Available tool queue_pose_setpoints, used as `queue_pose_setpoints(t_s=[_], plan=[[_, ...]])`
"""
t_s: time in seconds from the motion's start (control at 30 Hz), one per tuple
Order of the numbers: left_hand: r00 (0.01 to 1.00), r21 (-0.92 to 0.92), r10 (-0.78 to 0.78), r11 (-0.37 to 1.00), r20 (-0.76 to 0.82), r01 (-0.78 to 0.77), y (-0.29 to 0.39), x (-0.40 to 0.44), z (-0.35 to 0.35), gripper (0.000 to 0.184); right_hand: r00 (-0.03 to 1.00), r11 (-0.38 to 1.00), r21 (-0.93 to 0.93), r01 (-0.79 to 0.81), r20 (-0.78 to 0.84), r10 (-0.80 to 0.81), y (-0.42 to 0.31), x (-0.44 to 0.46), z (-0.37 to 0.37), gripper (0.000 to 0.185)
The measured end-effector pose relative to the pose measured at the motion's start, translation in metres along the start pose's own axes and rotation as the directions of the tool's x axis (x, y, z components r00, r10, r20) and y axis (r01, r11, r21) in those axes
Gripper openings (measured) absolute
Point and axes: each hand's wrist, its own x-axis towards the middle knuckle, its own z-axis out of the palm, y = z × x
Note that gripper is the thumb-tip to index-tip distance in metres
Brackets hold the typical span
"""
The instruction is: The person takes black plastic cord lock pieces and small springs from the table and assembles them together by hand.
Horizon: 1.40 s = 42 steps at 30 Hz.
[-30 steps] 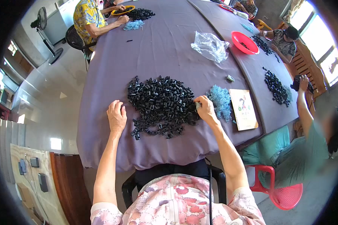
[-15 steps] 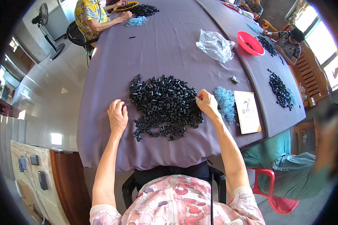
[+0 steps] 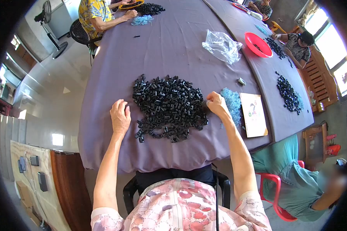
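A broad heap of small black plastic parts [image 3: 167, 102] lies on the cloth in front of me. My left hand [image 3: 120, 116] rests on the cloth at the heap's left side, fingers loosely bent and apart, nothing visible in it. At the right edge of the heap is my right hand [image 3: 217, 104], its fingers curled together; whatever they may hold is hidden. Just right of that hand sits a pile of small clear-blue pieces [image 3: 231, 103]. Beside this pile lies a booklet [image 3: 253, 115] with a printed cover.
A grey-purple cloth [image 3: 162, 50] covers the table. Farther off are a clear plastic bag [image 3: 223, 46], a red basin [image 3: 257, 44], a small grey object [image 3: 241, 81] and another black heap [image 3: 287, 94]. Other people sit around; one in green [image 3: 285, 173] is at my right.
My right hand has shifted a little to the right, off the heap's edge. My left hand has barely moved. The person in green at the right has changed posture.
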Motion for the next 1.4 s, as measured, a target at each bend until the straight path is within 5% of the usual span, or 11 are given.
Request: queue_pose_setpoints(t_s=[0.17,0.37,0.8,0.9,1.03,1.1,1.2,1.3,1.4], plan=[[1.0,-0.003,-0.006,1.0,0.004,0.006,0.0,0.0,0.0,0.017,0.996,0.995,0.059,-0.079,0.041,0.076,-0.009,-0.001,-0.011,0.019],[1.0,0.001,-0.012,1.0,0.009,0.012,0.002,0.001,-0.002,0.017,0.983,0.97,-0.174,-0.167,0.05,0.178,-0.035,-0.002,-0.007,0.024],[1.0,0.007,0.008,1.0,-0.006,-0.008,-0.002,0.0,0.002,0.018,0.999,0.948,-0.319,0.022,0.046,-0.008,-0.049,-0.006,0.002,0.018],[1.0,-0.001,-0.006,1.0,0.006,0.006,0.001,0.0,-0.001,0.018,0.993,0.955,-0.297,0.017,0.116,0.019,-0.049,-0.002,-0.005,0.019],[0.999,0.0,-0.023,1.0,0.023,0.023,0.003,0.001,-0.003,0.017,0.996,0.968,-0.237,-0.084,-0.008,0.084,-0.028,0.009,-0.014,0.018],[1.0,0.002,-0.017,1.0,0.013,0.017,0.003,0.0,-0.002,0.017,0.992,0.965,-0.263,-0.005,-0.121,-0.028,-0.004,0.017,-0.013,0.018],[1.0,0.001,-0.008,1.0,0.009,0.008,0.002,0.0,-0.002,0.017,0.996,0.949,-0.302,0.085,-0.004,-0.09,0.0,0.012,-0.031,0.014],[1.0,-0.014,-0.021,1.0,0.009,0.021,0.002,0.0,-0.002,0.018,0.959,0.949,-0.232,0.213,-0.136,-0.248,0.005,0.0,-0.031,0.011],[1.0,-0.01,-0.007,1.0,0.004,0.007,0.0,0.0,-0.001,0.018,0.95,0.953,-0.206,0.222,-0.173,-0.259,0.0,-0.017,-0.02,0.011]])
